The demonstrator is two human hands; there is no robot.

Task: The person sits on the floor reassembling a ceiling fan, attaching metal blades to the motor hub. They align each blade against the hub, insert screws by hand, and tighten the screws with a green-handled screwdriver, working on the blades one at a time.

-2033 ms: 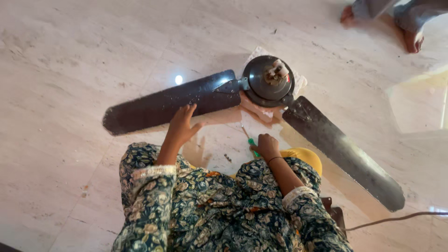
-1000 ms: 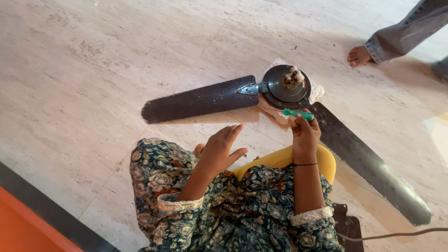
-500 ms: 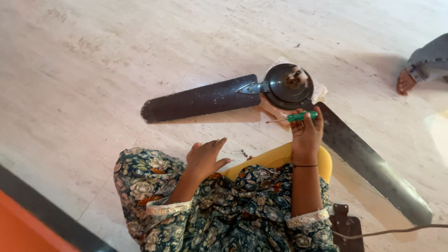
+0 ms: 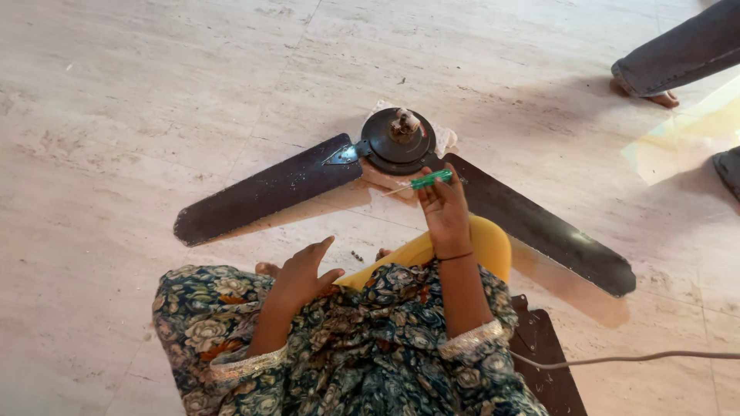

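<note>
On the pale stone floor point(image 4: 139, 115), seated person, dark floral sleeves, yellow trousers showing at the knee. Right hand point(image 4: 445, 212) raised in front of the body, forearm upright from the lap, wrist bent slightly toward the fan; a thin dark band sits on the wrist. Its fingers are closed around a green-handled screwdriver point(image 4: 428, 180), held near level at the fingertips, metal tip pointing left toward the fan's hub. The ceiling fan point(image 4: 397, 142) lies flat on the floor just beyond that hand, round dark motor housing uppermost, on a scrap of white cloth point(image 4: 445, 137); left blade point(image 4: 266, 189) runs off toward the left, right blade point(image 4: 543, 223) toward the lower right, passing just beside the hand. Screwdriver tip is close below the hub; contact cannot be told. Left hand point(image 4: 302, 271) low above the knee, fingers loosely spread, holding nothing. A grey cable point(image 4: 632, 357) trails right. Another person's bare foot point(image 4: 661, 98) stands well apart, upper right.
</note>
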